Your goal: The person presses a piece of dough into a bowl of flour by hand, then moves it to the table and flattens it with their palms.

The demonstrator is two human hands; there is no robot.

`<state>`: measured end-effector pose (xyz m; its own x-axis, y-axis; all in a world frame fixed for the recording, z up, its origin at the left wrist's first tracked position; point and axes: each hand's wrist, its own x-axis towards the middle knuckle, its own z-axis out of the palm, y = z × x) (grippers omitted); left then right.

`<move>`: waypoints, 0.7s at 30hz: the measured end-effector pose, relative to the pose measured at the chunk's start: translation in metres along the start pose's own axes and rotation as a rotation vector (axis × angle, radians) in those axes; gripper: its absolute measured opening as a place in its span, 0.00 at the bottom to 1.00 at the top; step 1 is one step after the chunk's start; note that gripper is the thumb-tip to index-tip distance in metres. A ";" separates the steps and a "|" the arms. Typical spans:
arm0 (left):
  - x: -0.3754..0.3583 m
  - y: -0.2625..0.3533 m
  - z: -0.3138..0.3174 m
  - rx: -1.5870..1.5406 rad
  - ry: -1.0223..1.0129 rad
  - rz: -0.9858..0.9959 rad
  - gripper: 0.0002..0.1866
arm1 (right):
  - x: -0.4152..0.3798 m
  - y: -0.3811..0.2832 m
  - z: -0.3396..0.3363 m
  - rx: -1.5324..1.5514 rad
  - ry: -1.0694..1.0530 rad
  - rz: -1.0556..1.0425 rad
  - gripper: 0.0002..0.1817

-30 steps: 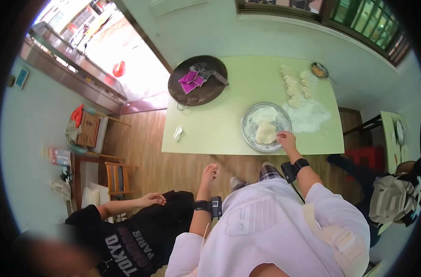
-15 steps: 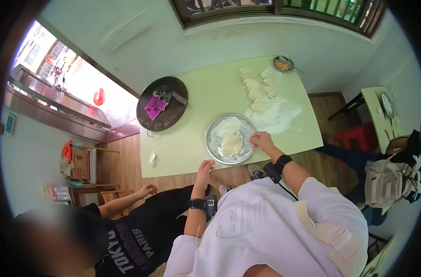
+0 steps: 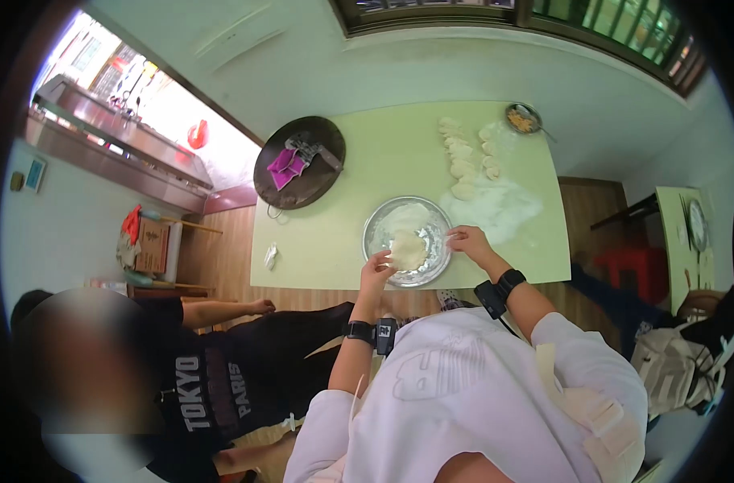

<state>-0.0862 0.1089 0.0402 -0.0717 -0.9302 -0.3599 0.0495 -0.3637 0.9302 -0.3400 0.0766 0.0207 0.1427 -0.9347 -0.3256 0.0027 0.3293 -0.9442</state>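
A round metal basin (image 3: pixel 370 228) dusted with flour stands near the table's front edge. In it lies a pale, flattish lump of dough (image 3: pixel 409 250), with loose flour behind it. My left hand (image 3: pixel 377 270) reaches over the basin's front-left rim, its fingertips right at the dough's left edge, thumb and fingers apart. Over the right rim is my right hand (image 3: pixel 470 241), fingers loosely bent and pointing in toward the basin, nothing visible in them.
Beyond the basin, folded dumplings (image 3: pixel 461 170) lie in two rows by scattered flour (image 3: pixel 504 211). A bowl of filling (image 3: pixel 524 119) stands at the far right corner. A dark round board (image 3: pixel 290 189) carries a cleaver and purple cloth. A person (image 3: pixel 246 354) is at my left.
My left hand has moved from outside the basin to the dough's left edge. My right hand stays near the right rim. The view has shifted, and the person's arm at left has shifted.
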 end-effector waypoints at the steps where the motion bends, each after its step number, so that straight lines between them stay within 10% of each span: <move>1: -0.002 -0.003 -0.004 0.090 0.057 0.018 0.19 | 0.000 -0.003 -0.001 -0.036 0.019 0.018 0.14; 21: -0.028 -0.005 -0.028 -0.238 0.018 -0.091 0.19 | -0.055 -0.020 -0.059 0.076 0.358 0.165 0.08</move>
<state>-0.0569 0.1355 0.0433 -0.0685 -0.8932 -0.4443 0.2768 -0.4449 0.8517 -0.4063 0.1137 0.0543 -0.2067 -0.8516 -0.4816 0.0839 0.4750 -0.8760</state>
